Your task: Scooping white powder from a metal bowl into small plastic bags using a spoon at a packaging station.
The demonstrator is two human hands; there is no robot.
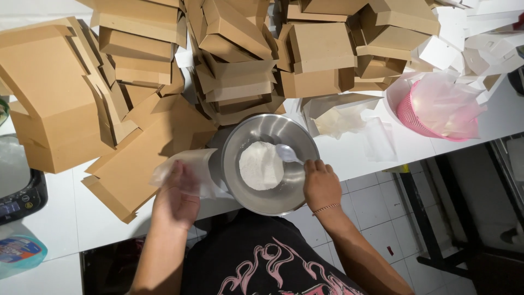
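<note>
Spoon (286,154) handle hidden in right hand (322,184)

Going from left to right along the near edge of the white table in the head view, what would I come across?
Black scale → left hand holding a clear plastic bag → metal bowl of white powder → right hand with a spoon → pink basket.

Bright, even light falls from overhead, and the white desk (65,213) reads almost blown out at the upper left and right corners. The steel bowl (270,164) carries soft glare on its inner wall. Shadows are short and faint under the brown boxes (54,109). The floor to the lower right sits dim. Edges bend slightly outward; the focus is fairly sharp throughout.
</note>
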